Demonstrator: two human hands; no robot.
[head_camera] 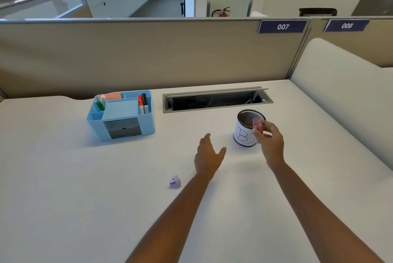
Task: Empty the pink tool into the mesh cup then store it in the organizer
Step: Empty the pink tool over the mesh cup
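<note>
A black mesh cup [247, 121] with a white paper label stands on the white desk. My right hand [271, 142] pinches a small pink piece [258, 124] of the tool at the cup's near right rim. The tool's other part, a lilac piece [175, 182], lies on the desk near my left forearm. My left hand [208, 155] hovers open above the desk, left of the cup, holding nothing. The light blue organizer [125, 129] sits at the back left, with markers, a glue stick and sticky notes in its compartments.
An open cable tray [217, 100] is sunk into the desk behind the cup. A beige partition [148, 54] closes the far edge, and a white divider [340, 92] rises on the right. The white desk [85, 199] stretches bare to the front left.
</note>
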